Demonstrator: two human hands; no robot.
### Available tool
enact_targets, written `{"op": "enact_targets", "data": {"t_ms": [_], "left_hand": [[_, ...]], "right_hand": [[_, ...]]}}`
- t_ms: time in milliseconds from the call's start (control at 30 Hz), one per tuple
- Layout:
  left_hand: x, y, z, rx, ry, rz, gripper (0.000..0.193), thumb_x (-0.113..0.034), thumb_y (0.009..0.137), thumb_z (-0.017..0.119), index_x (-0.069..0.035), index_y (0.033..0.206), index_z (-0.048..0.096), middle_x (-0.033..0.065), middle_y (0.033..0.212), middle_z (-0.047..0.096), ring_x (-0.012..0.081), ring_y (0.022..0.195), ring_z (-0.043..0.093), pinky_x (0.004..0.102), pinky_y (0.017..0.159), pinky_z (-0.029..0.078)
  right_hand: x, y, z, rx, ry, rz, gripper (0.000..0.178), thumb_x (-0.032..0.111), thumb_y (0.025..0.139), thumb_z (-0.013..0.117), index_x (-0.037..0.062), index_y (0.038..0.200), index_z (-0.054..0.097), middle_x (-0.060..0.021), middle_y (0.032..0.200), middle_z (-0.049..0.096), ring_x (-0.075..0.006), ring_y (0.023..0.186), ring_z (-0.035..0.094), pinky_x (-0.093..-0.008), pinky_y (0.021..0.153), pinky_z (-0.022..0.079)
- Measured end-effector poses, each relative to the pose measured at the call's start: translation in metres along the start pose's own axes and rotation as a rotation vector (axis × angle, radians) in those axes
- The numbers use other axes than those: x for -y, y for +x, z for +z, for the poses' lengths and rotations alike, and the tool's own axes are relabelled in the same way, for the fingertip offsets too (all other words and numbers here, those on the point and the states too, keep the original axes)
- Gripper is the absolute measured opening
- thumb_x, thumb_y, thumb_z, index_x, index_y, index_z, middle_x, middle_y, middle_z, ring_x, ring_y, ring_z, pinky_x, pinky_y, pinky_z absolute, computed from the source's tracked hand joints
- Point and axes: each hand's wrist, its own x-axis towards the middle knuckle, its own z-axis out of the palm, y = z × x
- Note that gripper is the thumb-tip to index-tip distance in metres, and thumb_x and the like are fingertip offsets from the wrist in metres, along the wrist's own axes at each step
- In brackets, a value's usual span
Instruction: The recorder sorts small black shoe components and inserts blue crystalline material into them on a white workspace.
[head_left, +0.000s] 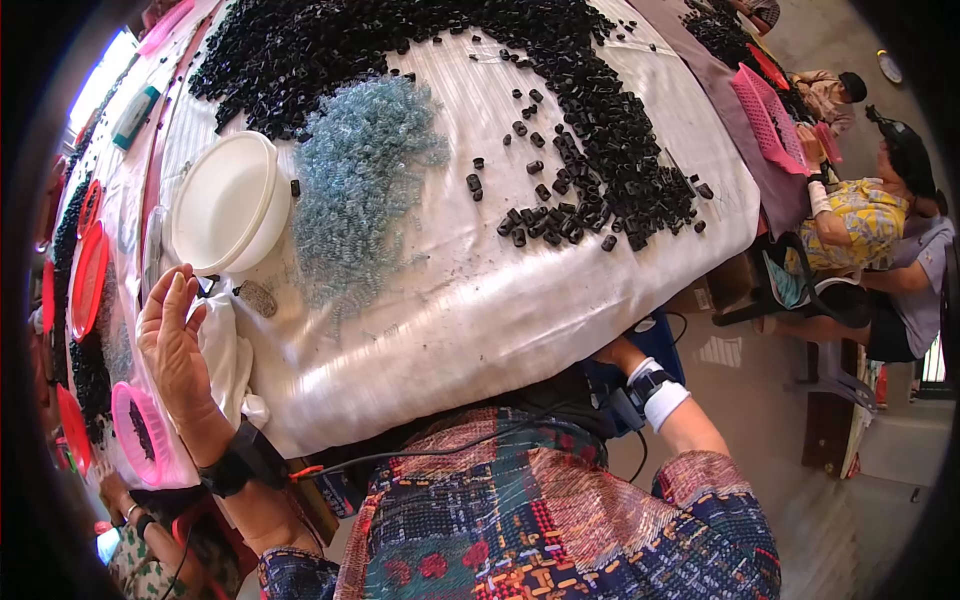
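Note:
My left hand [177, 345] is raised over the table's left front corner, its fingers stretched upward and slightly bent. I see nothing in it. Just beyond the fingertips a round white plastic bowl [228, 205] stands tilted, and a crumpled white cloth [232, 360] lies beside the palm. To the right of the bowl spreads a heap of small clear bluish springs [365, 190]. My right hand [615, 355] reaches below the table's front edge by a blue container [655, 345]; its fingers are hidden there. On that wrist are a white band and a black strap.
A big pile of small black cylindrical parts [620, 140] curves over the back and right of the cloth-covered table [480, 350]. A black cable [420, 453] crosses my lap. Side tables hold pink baskets [143, 435] and red trays [89, 280]. Other people [860, 225] sit at the right.

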Motion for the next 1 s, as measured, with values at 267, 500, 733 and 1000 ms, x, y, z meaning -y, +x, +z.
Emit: {"op": "enact_targets", "data": {"t_ms": [267, 500, 733, 1000], "left_hand": [[0.016, 0.01, -0.02, 0.015, 0.033, -0.023, 0.028, -0.024, 0.09, 0.057, -0.008, 0.113, 0.057, 0.0035, 0.11, 0.062, 0.0125, 0.101, 0.057, 0.0251, 0.08, 0.041], [0.016, 0.01, -0.021, 0.022, 0.039, -0.034, 0.027, -0.024, 0.09, 0.057, -0.009, 0.113, 0.058, 0.0033, 0.111, 0.062, 0.0128, 0.101, 0.057, 0.0255, 0.08, 0.041], [0.009, 0.008, -0.011, 0.005, 0.014, -0.051, 0.026, -0.021, 0.088, 0.06, -0.007, 0.109, 0.059, 0.0033, 0.105, 0.063, 0.0109, 0.096, 0.058, 0.0233, 0.077, 0.043], [0.008, 0.008, -0.01, 0.003, 0.027, -0.06, 0.026, -0.021, 0.089, 0.06, -0.006, 0.11, 0.058, 0.0041, 0.106, 0.063, 0.0116, 0.098, 0.057, 0.0239, 0.077, 0.043]], "right_hand": [[0.006, -0.013, 0.003, -0.091, -0.109, 0.099, 0.037, 0.022, 0.084, 0.05, 0.0087, 0.118, 0.054, -0.0181, 0.122, 0.053, -0.0343, 0.114, 0.048, -0.0401, 0.097, 0.038], [-0.011, -0.026, 0.034, 0.011, -0.011, 0.429, 0.038, 0.028, 0.082, 0.051, 0.0128, 0.116, 0.055, -0.0191, 0.111, 0.059, -0.0376, 0.095, 0.059, -0.0424, 0.079, 0.049], [-0.007, -0.036, 0.047, 0.122, -0.022, 0.521, 0.031, 0.018, 0.078, 0.056, 0.0108, 0.108, 0.06, -0.0179, 0.1, 0.062, -0.0361, 0.09, 0.061, -0.0432, 0.075, 0.05], [-0.003, -0.034, 0.057, -0.006, -0.015, 0.471, 0.027, 0.006, 0.075, 0.059, 0.0074, 0.102, 0.06, -0.018, 0.092, 0.064, -0.0358, 0.084, 0.063, -0.0419, 0.071, 0.053]]}}
